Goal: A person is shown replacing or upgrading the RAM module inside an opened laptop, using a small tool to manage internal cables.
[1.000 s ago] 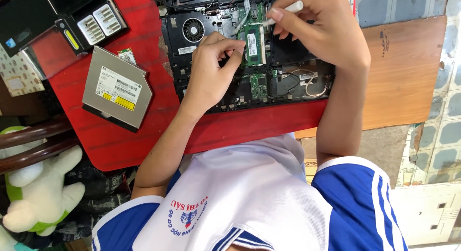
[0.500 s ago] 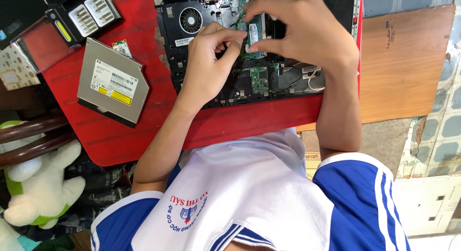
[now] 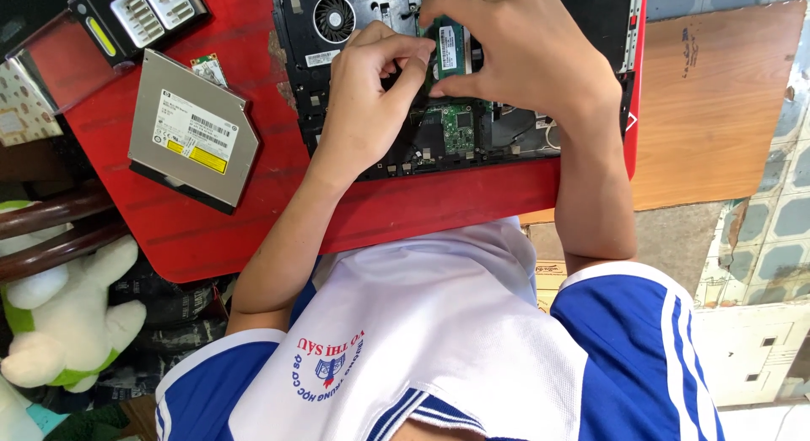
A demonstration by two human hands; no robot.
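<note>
An opened black laptop base (image 3: 506, 137) lies on a red table, its fan (image 3: 335, 17) and a green circuit board (image 3: 458, 127) exposed. My right hand (image 3: 523, 61) pinches a green memory module (image 3: 447, 48) over the laptop's middle, thumb under its lower end. My left hand (image 3: 371, 95) is curled beside it, with its thumb and forefinger pressed to the module's left edge. The slot beneath the module is hidden by my fingers.
A silver optical drive (image 3: 192, 129) and a small green card (image 3: 208, 68) lie on the red table (image 3: 211, 221) at left. Behind them sits a black battery pack (image 3: 139, 15). A wooden board (image 3: 717, 103) is at right, a plush toy (image 3: 67, 323) at lower left.
My right hand has come down from the laptop's far edge onto the memory module. My left fingers have closed in on the module's left edge. The view has shifted slightly.
</note>
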